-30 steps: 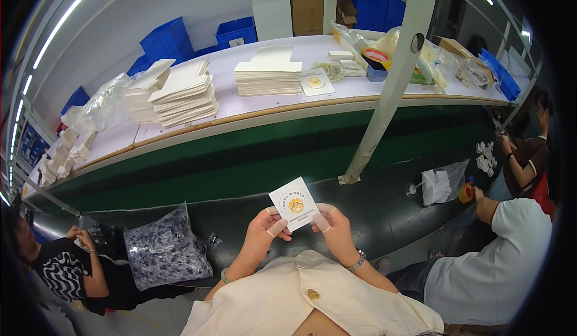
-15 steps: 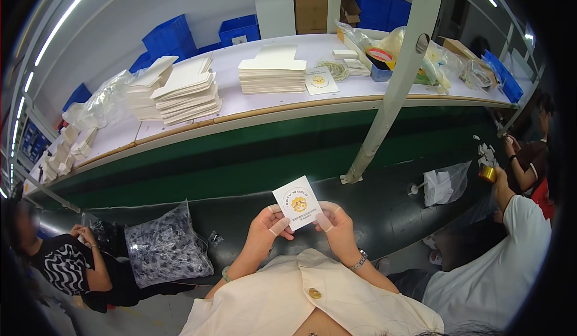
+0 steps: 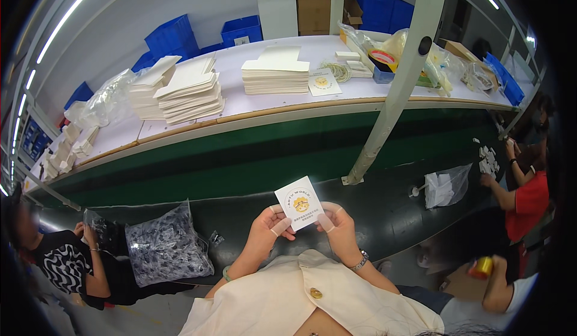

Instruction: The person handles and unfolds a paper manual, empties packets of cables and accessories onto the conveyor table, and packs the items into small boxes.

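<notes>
Between my two hands is a small white printed card with a round yellow emblem, tilted a little over the dark bench. My left hand pinches its left edge, thumb on the front. At the lower right edge, my right hand grips it the same way. Pale covers sit on some of my fingertips. A similar printed card lies on the white shelf ahead, beside a stack of white flat cartons.
Further stacks of white cartons line the shelf. A slanted metal post rises right of centre. On the dark bench rest a bag of small dark items and a clear bag with white pieces. People work at both sides.
My hands and the card stay almost still. At the right, the person in white has moved down and back with the yellow tape roll, uncovering a person in a red top.
</notes>
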`<state>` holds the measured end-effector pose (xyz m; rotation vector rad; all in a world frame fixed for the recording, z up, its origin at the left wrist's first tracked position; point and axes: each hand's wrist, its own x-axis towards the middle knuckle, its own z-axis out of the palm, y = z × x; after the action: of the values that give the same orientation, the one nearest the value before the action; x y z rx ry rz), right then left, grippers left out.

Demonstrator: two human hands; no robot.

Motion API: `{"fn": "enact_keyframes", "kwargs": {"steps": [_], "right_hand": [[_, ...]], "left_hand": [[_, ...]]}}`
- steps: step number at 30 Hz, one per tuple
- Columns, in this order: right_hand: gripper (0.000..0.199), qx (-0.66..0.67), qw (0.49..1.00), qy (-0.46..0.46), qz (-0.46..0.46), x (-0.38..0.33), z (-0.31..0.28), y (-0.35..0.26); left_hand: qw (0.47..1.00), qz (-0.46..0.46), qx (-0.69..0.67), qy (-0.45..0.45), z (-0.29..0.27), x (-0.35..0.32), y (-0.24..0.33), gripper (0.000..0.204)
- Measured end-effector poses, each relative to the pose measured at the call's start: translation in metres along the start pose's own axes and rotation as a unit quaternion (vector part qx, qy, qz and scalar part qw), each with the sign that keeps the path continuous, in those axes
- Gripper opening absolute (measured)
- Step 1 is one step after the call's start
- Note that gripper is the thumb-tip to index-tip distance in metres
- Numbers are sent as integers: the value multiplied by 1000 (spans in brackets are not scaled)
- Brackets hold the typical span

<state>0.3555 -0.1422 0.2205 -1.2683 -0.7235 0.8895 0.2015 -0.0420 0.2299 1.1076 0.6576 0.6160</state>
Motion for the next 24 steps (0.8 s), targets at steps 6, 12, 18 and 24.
{"fn": "enact_keyframes", "kwargs": {"steps": [6,12,18,24], "right_hand": [[24,-1,1000,1,2,0,-1,1],[24,8,1000,-8,-1,-1,0,0],[23,5,1000,-3,5,-2,-1,0],[22,3,1000,-1,7,0,0,2]], "left_hand": [[1000,-2,2,-3,-1,0,-1,24],[1000,4,-3,0,-1,-1,0,24],[1000,6,1,2,-2,-1,-1,24],[1000,3,2,1,-3,-1,-2,24]]}}
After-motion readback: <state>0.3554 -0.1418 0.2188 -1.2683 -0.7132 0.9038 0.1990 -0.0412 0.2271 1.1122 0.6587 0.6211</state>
